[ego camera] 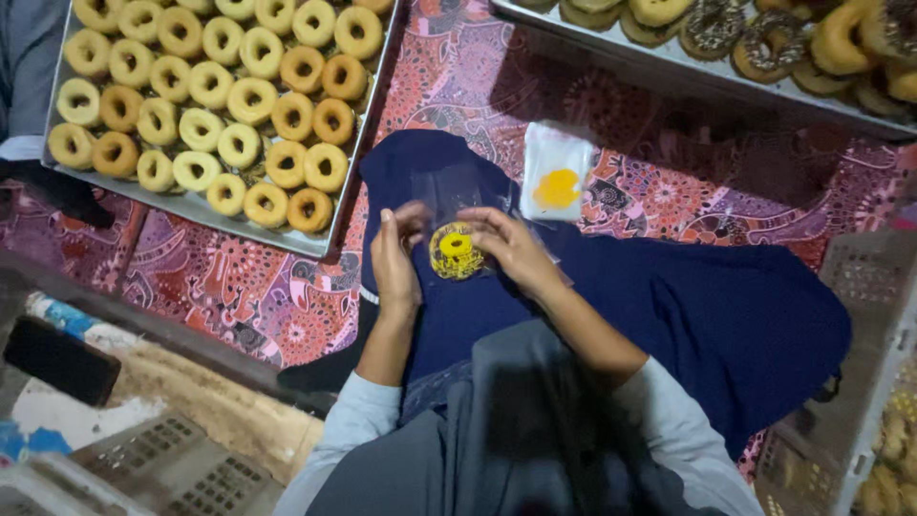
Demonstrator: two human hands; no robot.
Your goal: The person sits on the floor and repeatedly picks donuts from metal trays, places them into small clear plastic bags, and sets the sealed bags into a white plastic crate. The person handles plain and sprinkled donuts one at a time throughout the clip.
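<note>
Hands meet at frame centre: left hand and right hand both pinch a clear plastic wrapper holding a yellow-glazed ring doughnut. Just upper right lies a sealed clear packet with a yellow doughnut; a metal tray of plain ring doughnuts fills the upper left.

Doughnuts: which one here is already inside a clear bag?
The doughnut with a yellow centre between the left hand and right hand, over the dark blue cloth. Those on the left tray and top-right tray lie bare.

tray of plain doughnuts | tray of topped doughnuts | stack of clear bags | patterned cloth
</note>
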